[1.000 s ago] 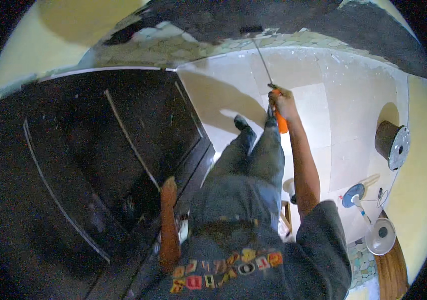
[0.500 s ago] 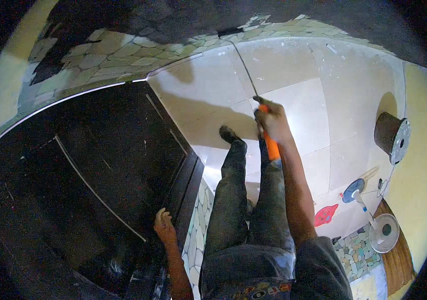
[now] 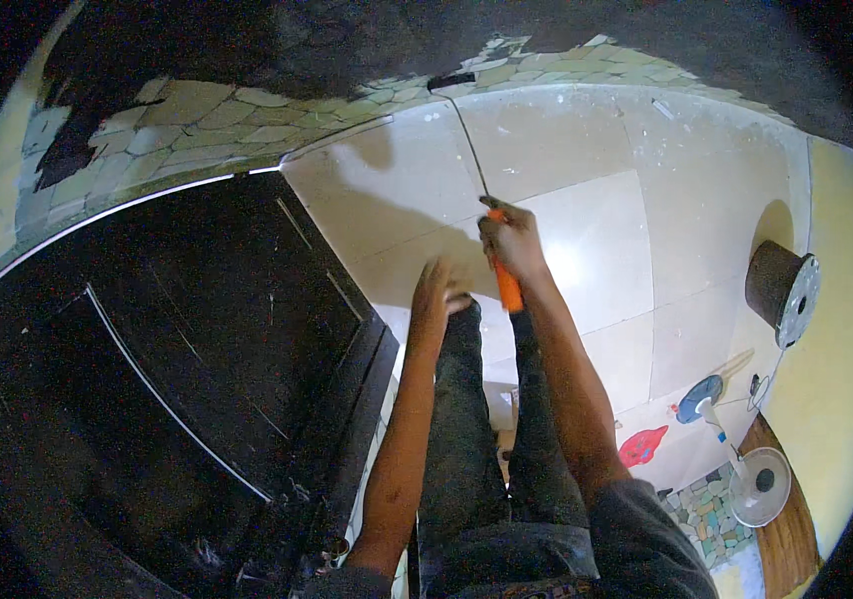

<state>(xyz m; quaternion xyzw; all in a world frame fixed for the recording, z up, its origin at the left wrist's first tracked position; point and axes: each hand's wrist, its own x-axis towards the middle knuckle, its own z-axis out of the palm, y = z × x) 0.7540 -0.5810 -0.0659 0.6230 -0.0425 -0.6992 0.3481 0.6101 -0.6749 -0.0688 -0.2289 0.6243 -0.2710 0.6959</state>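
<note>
My right hand (image 3: 512,243) is closed around the orange handle of a paint roller (image 3: 507,288). A thin rod runs from the handle up to a small black roller head (image 3: 451,82), which rests against the stone-patterned wall (image 3: 277,112) or very near it. Dark paint (image 3: 347,45) covers the upper part of that wall, with a ragged lower border. My left hand (image 3: 436,292) hangs free above my legs, beside the roller handle. Its fingers are apart, slightly blurred, and hold nothing.
A large black panel-like surface (image 3: 177,329) fills the left side. On the pale tiled floor (image 3: 596,230), to the right, stand a brown spool (image 3: 772,285) and a white fan (image 3: 761,486) with a blue base. Near them lies a flat red thing (image 3: 642,445). A yellow wall (image 3: 841,270) bounds the right.
My left hand has come up from beside the black surface to near the roller handle. My right hand and the roller have shifted a little left, with the roller head still along the wall.
</note>
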